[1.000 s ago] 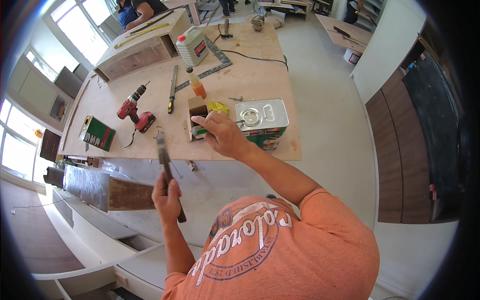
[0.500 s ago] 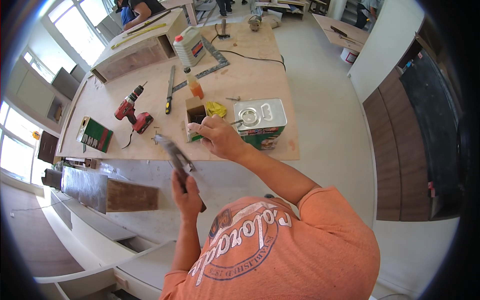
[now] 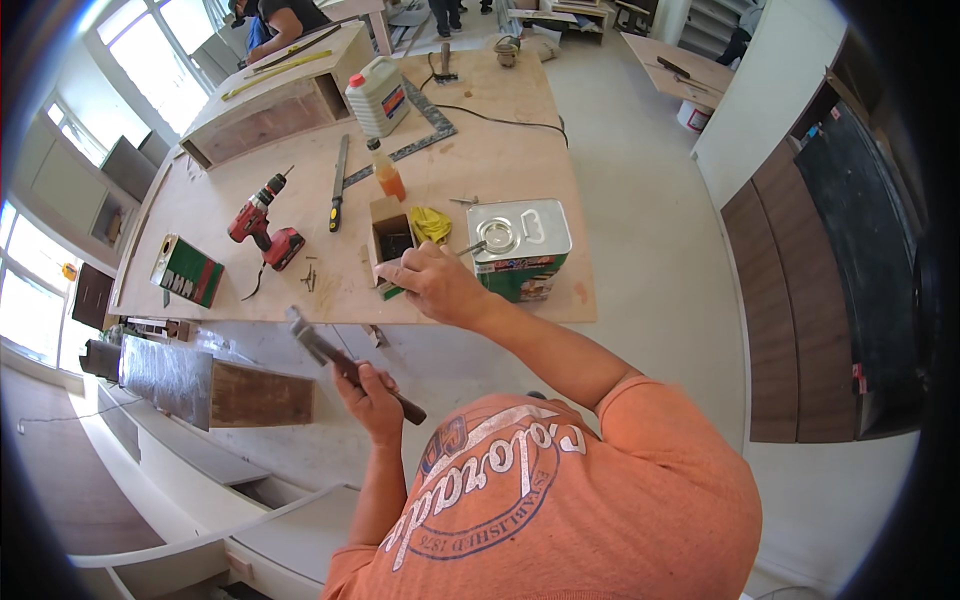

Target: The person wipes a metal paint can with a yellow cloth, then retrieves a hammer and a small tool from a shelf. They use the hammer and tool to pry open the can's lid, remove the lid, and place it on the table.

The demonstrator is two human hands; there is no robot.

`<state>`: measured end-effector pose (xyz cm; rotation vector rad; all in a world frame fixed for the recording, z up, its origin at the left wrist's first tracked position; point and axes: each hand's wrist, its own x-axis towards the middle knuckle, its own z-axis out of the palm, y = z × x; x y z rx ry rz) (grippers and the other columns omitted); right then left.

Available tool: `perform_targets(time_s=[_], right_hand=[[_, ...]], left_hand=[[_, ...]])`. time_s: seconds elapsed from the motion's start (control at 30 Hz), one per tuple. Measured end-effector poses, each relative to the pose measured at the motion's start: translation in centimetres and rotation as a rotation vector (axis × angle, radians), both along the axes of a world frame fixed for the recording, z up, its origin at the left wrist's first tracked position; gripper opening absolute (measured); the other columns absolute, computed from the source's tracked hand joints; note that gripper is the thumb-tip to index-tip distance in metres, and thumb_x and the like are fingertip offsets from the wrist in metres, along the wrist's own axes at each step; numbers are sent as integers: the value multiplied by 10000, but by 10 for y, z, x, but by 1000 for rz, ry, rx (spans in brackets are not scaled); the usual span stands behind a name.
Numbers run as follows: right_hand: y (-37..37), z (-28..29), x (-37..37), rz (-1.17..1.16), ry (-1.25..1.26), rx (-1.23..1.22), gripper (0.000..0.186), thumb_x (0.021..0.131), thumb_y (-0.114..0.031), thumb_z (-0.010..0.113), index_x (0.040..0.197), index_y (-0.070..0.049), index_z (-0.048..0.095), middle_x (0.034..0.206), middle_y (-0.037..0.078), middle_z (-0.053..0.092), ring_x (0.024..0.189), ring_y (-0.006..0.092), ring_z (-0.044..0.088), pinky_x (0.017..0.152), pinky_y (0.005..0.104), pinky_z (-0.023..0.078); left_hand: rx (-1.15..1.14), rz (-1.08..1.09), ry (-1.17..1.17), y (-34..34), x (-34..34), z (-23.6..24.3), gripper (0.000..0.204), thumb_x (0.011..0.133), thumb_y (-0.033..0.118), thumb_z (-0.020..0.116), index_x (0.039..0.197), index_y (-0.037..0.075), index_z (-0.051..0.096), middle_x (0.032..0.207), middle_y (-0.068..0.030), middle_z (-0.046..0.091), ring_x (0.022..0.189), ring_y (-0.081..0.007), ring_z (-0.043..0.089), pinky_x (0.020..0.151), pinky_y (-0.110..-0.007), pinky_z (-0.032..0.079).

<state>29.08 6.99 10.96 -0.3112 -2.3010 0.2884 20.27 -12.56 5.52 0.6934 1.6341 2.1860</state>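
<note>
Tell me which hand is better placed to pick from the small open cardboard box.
Right hand: it rests at the small open cardboard box. The left hand is off the workbench, gripping a dark-handled hammer.

red drill point(image 3: 262, 222), green box point(image 3: 186, 271), silver can point(image 3: 518, 247), yellow rag point(image 3: 432, 224)

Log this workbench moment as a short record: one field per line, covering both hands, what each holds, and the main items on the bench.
left hand: gripping a hammer by its dark handle, head tilted up to the left, below the bench edge
right hand: at the small open cardboard box, fingers curled; what they pinch cannot be seen
metal can: square, silver top, just right of the right hand
yellow rag: between box and can
red drill: lying on the workbench, left of the box
green box: near the bench's left edge
</note>
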Motion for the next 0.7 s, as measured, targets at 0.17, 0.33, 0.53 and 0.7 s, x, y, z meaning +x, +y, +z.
perform_targets(time_s=[0.17, 0.33, 0.53, 0.7], right_hand=[[-2, -1, -3, -4, -37, 2, 460, 771, -74, 691, 1218, -166, 631, 884, 8, 547, 887, 233, 546, 790, 382, 455], [-2, -1, 1, -21, -14, 25, 426, 772, -79, 680, 1183, -189, 660, 863, -4, 550, 852, 227, 550, 756, 387, 446], [-2, -13, 1, -41, -108, 98, 361, 824, -125, 622, 1171, -211, 669, 907, -14, 556, 902, 202, 529, 744, 385, 407], [-3, -14, 1, -48, -115, 103, 340, 847, -130, 603, 1167, -214, 678, 906, -13, 568, 909, 204, 537, 767, 389, 414]], left_hand=[[-166, -208, 97, 4, -1, -19, 446, 1012, 129, 464, 1419, 38, 305, 821, -37, 503, 548, -89, 475, 452, -243, 421], [-50, -141, -91, 11, 10, -17, 419, 993, 97, 488, 1385, 36, 353, 738, -17, 489, 520, -83, 456, 450, -239, 414], [-365, -325, 384, 9, -10, -40, 400, 999, 109, 462, 1374, 49, 335, 706, 5, 479, 505, -80, 451, 434, -237, 396], [-181, -240, -53, 9, 14, -26, 381, 981, 64, 472, 1354, 35, 395, 704, -7, 478, 501, -75, 456, 436, -237, 399]])
